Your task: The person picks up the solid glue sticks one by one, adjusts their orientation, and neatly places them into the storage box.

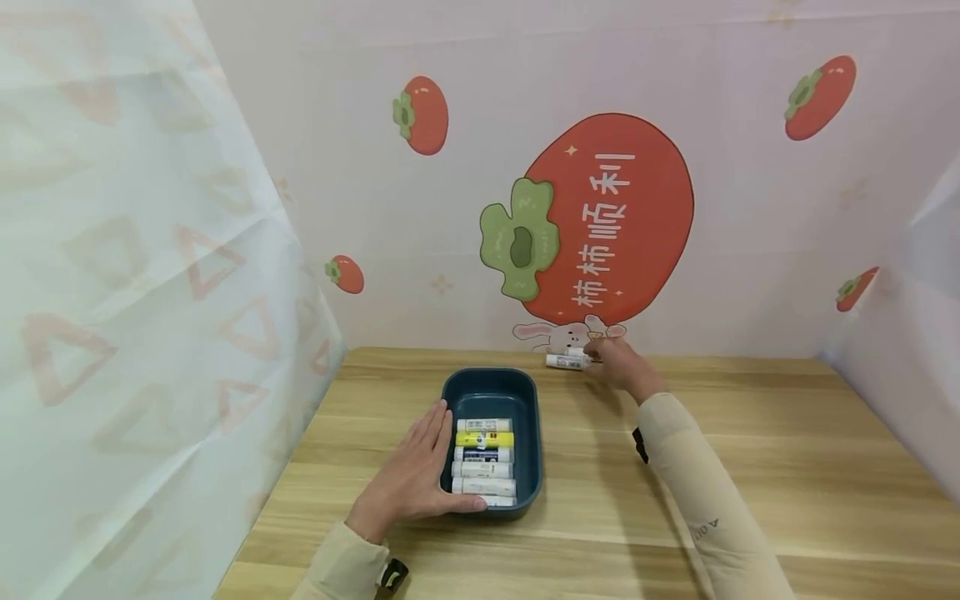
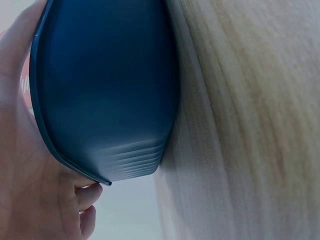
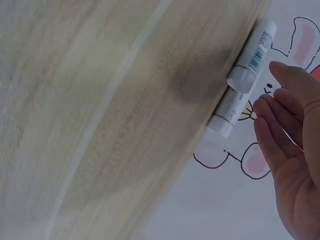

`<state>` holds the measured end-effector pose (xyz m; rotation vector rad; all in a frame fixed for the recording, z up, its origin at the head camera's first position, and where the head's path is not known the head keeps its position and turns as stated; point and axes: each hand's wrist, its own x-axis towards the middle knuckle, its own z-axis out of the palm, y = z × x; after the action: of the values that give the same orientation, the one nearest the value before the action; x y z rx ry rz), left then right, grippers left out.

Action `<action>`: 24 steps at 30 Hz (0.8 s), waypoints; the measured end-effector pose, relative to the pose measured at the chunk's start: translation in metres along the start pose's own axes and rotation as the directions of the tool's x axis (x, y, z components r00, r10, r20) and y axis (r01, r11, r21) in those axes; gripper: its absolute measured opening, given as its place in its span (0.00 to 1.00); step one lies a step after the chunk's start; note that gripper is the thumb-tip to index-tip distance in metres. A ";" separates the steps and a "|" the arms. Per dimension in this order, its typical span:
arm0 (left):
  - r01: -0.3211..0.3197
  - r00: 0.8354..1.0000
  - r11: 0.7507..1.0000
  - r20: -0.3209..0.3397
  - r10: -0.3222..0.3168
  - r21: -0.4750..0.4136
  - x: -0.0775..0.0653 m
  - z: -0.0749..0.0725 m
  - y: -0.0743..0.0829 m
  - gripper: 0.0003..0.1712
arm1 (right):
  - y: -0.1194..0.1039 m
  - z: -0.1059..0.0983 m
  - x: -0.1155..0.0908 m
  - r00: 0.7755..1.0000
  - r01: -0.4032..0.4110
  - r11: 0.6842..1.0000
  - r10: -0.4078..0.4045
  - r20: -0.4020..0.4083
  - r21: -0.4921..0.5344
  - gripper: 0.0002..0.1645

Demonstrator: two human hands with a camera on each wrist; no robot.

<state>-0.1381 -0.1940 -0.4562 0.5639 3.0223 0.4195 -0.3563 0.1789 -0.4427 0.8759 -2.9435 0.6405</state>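
In the head view, my left hand (image 1: 411, 477) rests against a dark blue box (image 1: 531, 400), its fingers straight along the left rim and the thumb reaching over the near edge. Inside, several glue sticks lie in a row: mostly white ones (image 1: 483, 487), with one yellow (image 1: 485, 439) and one dark-labelled (image 1: 483, 455). At the table's far edge, my right hand (image 1: 621, 363) is beside two white glue sticks (image 3: 254, 55) with clear caps. Seen from the right wrist, its fingers are loosely bent, with a gap between them and the sticks.
The wooden table (image 1: 750, 417) meets a pale back wall sheet printed with red persimmons (image 1: 615, 217) and a white rabbit. A crinkled white sheet (image 1: 150, 333) hangs along the left side. Another pale sheet stands at the right.
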 end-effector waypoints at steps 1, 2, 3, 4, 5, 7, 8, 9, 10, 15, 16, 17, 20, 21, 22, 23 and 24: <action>-0.002 1.000 1.000 0.000 0.002 0.001 0.000 0.000 0.000 0.82 | 0.001 0.002 0.001 1.000 -0.010 1.000 0.010 0.004 0.005 0.20; -0.004 1.000 1.000 -0.001 0.004 0.001 0.000 0.000 0.000 0.82 | 0.002 0.003 0.002 1.000 -0.014 1.000 0.014 0.006 0.004 0.19; -0.005 1.000 1.000 -0.002 0.005 0.002 0.000 0.000 0.000 0.82 | 0.003 0.005 0.003 1.000 -0.020 1.000 0.020 0.005 0.005 0.19; -0.005 1.000 1.000 -0.005 0.005 0.002 0.000 0.000 0.000 0.82 | 0.004 0.006 0.003 1.000 -0.023 1.000 0.023 0.001 0.001 0.19; -0.005 1.000 1.000 -0.007 0.005 0.000 0.000 0.000 0.000 0.82 | 0.004 0.007 0.005 1.000 -0.027 1.000 0.027 -0.003 0.000 0.18; -0.006 1.000 1.000 -0.010 0.006 0.003 0.001 0.000 0.000 0.82 | 0.004 0.009 0.006 0.999 -0.044 0.999 0.044 -0.006 -0.007 0.18; -0.006 1.000 1.000 -0.009 0.006 0.003 0.001 0.000 0.000 0.82 | 0.003 0.010 0.007 0.999 -0.054 0.998 0.054 -0.006 -0.011 0.17; -0.004 1.000 1.000 -0.006 0.004 0.002 0.001 0.000 0.000 0.82 | 0.003 0.011 0.008 0.998 -0.063 0.998 0.063 -0.006 -0.014 0.15; -0.003 1.000 1.000 -0.004 0.003 0.002 0.000 0.000 0.000 0.82 | 0.002 0.012 0.008 0.997 -0.078 0.997 0.078 -0.002 -0.014 0.13; 0.004 1.000 1.000 0.011 -0.004 -0.007 -0.001 0.001 0.001 0.81 | -0.001 0.019 0.013 0.991 -0.132 0.991 0.132 0.009 -0.023 0.09; 0.004 1.000 1.000 0.009 -0.004 -0.008 -0.001 0.001 0.001 0.81 | -0.001 0.021 0.013 0.991 -0.135 0.990 0.135 0.008 -0.026 0.09; 0.005 1.000 1.000 0.008 -0.005 -0.008 -0.001 0.001 0.001 0.81 | -0.002 0.023 0.014 0.990 -0.137 0.990 0.138 0.005 -0.030 0.09; 0.008 1.000 1.000 0.004 -0.008 -0.009 -0.001 0.001 0.001 0.81 | -0.002 0.026 0.013 0.991 -0.134 0.991 0.134 -0.006 -0.023 0.08; 0.011 1.000 1.000 0.006 -0.011 -0.011 -0.002 0.001 0.001 0.81 | -0.002 0.027 0.013 0.990 -0.138 0.990 0.137 -0.009 -0.023 0.08; 0.012 1.000 1.000 0.007 -0.012 -0.015 -0.002 0.001 0.001 0.81 | -0.002 0.027 0.013 0.991 -0.136 0.990 0.136 -0.011 -0.021 0.08; 0.013 1.000 1.000 0.008 -0.013 -0.016 -0.002 0.001 0.001 0.81 | -0.002 0.028 0.012 0.990 -0.139 0.990 0.139 -0.016 -0.019 0.08; 0.014 1.000 1.000 0.009 -0.014 -0.020 -0.002 0.001 0.001 0.81 | -0.002 0.029 0.012 0.990 -0.139 0.990 0.139 -0.020 -0.017 0.08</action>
<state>-0.1361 -0.1933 -0.4568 0.5418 3.0083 0.4442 -0.3623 0.1601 -0.4667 0.6639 -3.0085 0.6221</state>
